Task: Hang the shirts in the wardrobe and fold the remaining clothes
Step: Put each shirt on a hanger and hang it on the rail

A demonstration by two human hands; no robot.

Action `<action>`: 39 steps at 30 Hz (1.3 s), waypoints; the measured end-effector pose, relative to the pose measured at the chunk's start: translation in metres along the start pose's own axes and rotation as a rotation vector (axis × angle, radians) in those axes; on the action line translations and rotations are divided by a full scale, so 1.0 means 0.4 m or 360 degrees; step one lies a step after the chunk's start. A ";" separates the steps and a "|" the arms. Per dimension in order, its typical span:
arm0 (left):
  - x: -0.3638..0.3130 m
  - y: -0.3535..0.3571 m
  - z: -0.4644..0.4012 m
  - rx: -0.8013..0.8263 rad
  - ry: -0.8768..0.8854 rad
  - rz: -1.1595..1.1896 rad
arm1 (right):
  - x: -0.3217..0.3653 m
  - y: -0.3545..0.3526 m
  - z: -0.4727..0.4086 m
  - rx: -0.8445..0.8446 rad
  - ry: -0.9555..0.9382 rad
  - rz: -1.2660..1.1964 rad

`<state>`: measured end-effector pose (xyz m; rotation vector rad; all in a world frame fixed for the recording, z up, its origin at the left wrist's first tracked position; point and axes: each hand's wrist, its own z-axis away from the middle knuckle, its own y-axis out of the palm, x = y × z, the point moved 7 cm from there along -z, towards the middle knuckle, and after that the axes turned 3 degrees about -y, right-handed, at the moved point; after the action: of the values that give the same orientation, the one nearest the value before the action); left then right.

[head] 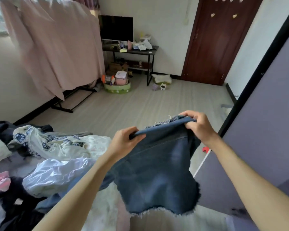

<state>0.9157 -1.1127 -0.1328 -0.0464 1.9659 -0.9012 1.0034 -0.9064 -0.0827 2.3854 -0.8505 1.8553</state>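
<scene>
The denim shorts hang in the air over the near edge of the bed, held up by their top edge only, so the likeliest trouble is a lopsided fold: the right corner sits higher and farther than the left, and if the cloth is brought down like that the frayed hems will not meet and the fold will come out skewed. A second risk, I judge, is that the loose lower part drags into the heap of clothes on the left of the bed and catches a white piece with it. A slip is less likely, since both grips look firm. The left hand is curled round the left end of the top edge, thumb over the cloth and fingers behind. The right hand pinches the bunched right end, its fingers bent over the edge, thumb underneath. Neither hand touches anything else.
</scene>
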 end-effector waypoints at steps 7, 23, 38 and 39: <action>-0.186 0.168 -0.048 0.0470 0.0086 0.0195 | -0.053 -0.219 0.090 0.0175 0.0294 0.0615; -0.515 0.723 0.052 0.1368 0.0641 0.0036 | -0.220 -0.582 0.513 -0.0816 0.0777 -0.0084; -0.932 1.064 0.126 0.2019 0.1408 0.0295 | -0.135 -0.843 0.823 -0.1771 0.0961 0.0086; -0.956 1.078 0.115 0.1969 0.1381 0.0314 | -0.134 -0.853 0.851 -0.1833 0.1022 0.0198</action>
<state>1.3002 -0.6810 -0.1254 1.4032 1.6890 -2.0515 1.4415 -0.7030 -0.1250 1.0041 -1.4151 1.3522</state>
